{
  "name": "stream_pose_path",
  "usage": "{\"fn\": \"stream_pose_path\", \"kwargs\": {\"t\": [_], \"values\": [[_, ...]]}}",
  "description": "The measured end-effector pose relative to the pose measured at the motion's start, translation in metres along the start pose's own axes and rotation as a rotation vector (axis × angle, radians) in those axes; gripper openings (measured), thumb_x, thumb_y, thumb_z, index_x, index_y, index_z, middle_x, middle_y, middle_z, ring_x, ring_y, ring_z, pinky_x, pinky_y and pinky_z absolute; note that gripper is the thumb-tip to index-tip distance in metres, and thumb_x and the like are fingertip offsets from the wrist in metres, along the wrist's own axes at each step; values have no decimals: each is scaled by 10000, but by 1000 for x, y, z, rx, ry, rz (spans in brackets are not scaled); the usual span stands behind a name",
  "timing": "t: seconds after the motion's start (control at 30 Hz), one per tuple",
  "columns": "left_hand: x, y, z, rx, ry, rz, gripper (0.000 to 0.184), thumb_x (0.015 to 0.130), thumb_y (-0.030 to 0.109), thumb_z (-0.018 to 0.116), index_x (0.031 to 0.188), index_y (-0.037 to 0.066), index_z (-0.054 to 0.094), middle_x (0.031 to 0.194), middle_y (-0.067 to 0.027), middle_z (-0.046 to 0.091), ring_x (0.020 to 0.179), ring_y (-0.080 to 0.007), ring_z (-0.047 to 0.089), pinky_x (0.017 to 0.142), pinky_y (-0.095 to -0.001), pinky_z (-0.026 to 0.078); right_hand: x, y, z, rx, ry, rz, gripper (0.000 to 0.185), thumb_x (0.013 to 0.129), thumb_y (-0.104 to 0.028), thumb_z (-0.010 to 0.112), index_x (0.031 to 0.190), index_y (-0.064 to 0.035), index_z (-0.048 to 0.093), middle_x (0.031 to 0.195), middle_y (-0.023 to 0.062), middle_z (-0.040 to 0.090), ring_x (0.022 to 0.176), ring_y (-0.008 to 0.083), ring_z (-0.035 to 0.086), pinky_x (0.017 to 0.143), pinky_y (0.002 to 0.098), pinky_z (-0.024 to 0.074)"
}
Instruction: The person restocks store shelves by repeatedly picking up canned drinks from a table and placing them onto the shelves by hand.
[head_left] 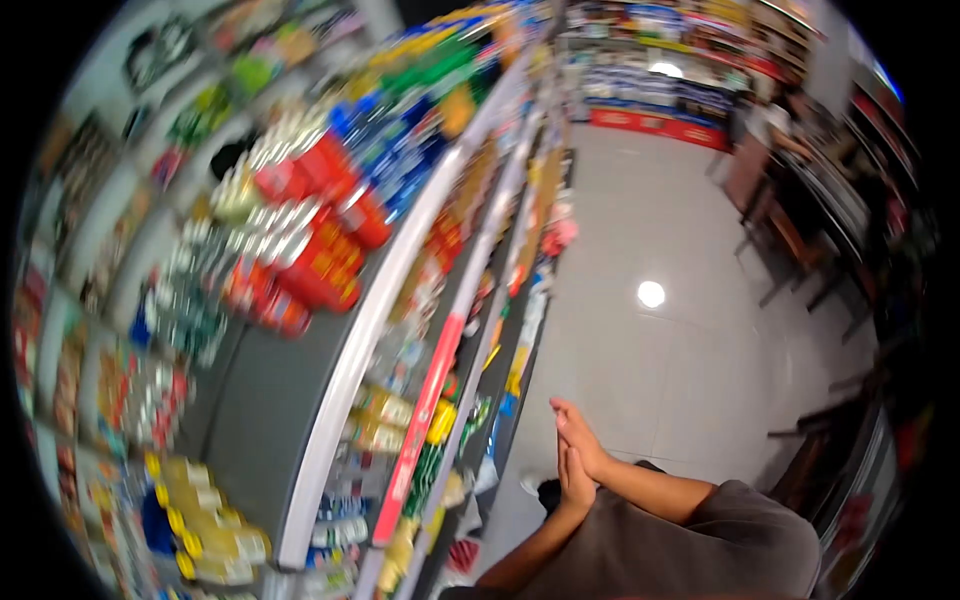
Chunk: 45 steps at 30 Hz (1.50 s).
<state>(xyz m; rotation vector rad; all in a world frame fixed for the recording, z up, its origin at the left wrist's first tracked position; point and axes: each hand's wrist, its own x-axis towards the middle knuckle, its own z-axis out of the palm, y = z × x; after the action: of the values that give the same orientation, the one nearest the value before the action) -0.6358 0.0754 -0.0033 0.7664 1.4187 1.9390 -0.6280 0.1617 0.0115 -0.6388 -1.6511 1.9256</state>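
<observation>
My left hand [575, 484] and my right hand [583, 440] are pressed together palm to palm in front of my body, at the lower middle of the view. The fingers of the right hand are stretched out, pointing up and left. Flat against it lies the left hand, partly covered. Nothing shows in either hand. Closest to them on the left is a store shelf [330, 440] with bottles on its levels. The picture is tilted and smeared by motion.
Red cans in packs [320, 255], blue bottles [400, 150] and yellow bottles [215, 525] stand on the top shelf. A tiled aisle floor [640, 370] runs to stocked shelves [650, 85] at the back. A person [770, 130] sits by a table on the right, near chairs [790, 240].
</observation>
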Motion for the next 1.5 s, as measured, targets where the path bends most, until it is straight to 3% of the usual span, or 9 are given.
{"fn": "stream_pose_path", "kwargs": {"t": [0.03, 0.2, 0.4, 0.53, 0.63, 0.93, 1.13, 1.33, 1.5], "values": [[-4, -1, 13, 9, -18, -12, 559, 1078, 292, 282, 1523, -45, 292, 1555, -192, 315, 1438, -290, 277, 1190, -392, 225, -7, 6, -18, 113, -66, 78, 608, 1088, -347, 399, 1562, 7, 259, 1616, 165, 287, 1524, 229, 194, 1237, 326, 131], [-33, -34, 102, 12, -83, -101, 631, 1089, 347, 232, 1597, -22, 170, 1688, -164, 130, 1568, -286, 77, 1264, -392, 87, -102, -1, -93, 267, 111, 120, 657, 1096, -379, 372, 1594, 8, 187, 1665, 160, 203, 1551, 245, 135, 1251, 343, 115], [-110, -120, 164, 501, -345, 59, 626, 1082, 410, 291, 1578, 28, 288, 1602, -152, 374, 1490, -292, 324, 1228, -433, 214, -255, 18, -181, 432, 41, 219, 737, 1079, -445, 402, 1623, -47, 106, 1683, 135, 149, 1555, 238, 126, 1245, 342, 131], [-153, -149, 244, 81, -577, -759, 705, 1034, 543, 326, 1549, 62, 363, 1542, -193, 448, 1411, -347, 431, 1149, -506, 325, -366, -38, -260, -63, 79, 144, 622, 981, -357, 600, 1448, 7, 410, 1368, 225, 572, 1297, 311, 540, 1053, 401, 421], [-189, -135, 315, -106, -833, -1006, 752, 1015, 565, 326, 1550, 38, 348, 1524, -257, 440, 1376, -433, 451, 1117, -540, 358, -435, -56, -300, -352, 430, 66, 236, 864, -178, 607, 919, 50, 636, 834, 205, 660, 795, 295, 692, 704, 449, 521], [-294, -147, 550, -463, -1839, -1281, 698, 1028, 454, 321, 1480, -73, 395, 1487, -270, 477, 1334, -402, 504, 1139, -462, 370, -567, -19, -463, 481, 491, 16, 355, 1036, -291, 498, 1152, -6, 676, 1011, 135, 729, 877, 207, 728, 759, 319, 559], [-377, -216, 667, -210, -1657, -1880, 656, 1050, 447, 351, 1514, -17, 378, 1513, -209, 472, 1398, -292, 463, 1140, -403, 372, -702, -8, -566, 785, 630, -73, 487, 1063, -404, 448, 1279, -4, 620, 1233, 174, 691, 1112, 256, 679, 953, 353, 520], [-471, -259, 771, -20, -1766, -1628, 594, 1047, 408, 425, 1489, 12, 419, 1490, -180, 515, 1370, -281, 498, 1116, -385, 389, -823, 39, -623, 604, 1964, 63, 247, 970, -217, 559, 986, -14, 700, 777, 115, 699, 700, 228, 705, 647, 322, 556], [-539, -318, 835, 157, -1842, -1541, 553, 998, 299, 516, 1477, 31, 443, 1477, -146, 533, 1309, -255, 535, 1043, -374, 425, -899, 95, -669, 574, 2127, 384, 319, 860, -169, 678, 1143, -26, 643, 931, 112, 698, 787, 224, 693, 697, 334, 546]]}}
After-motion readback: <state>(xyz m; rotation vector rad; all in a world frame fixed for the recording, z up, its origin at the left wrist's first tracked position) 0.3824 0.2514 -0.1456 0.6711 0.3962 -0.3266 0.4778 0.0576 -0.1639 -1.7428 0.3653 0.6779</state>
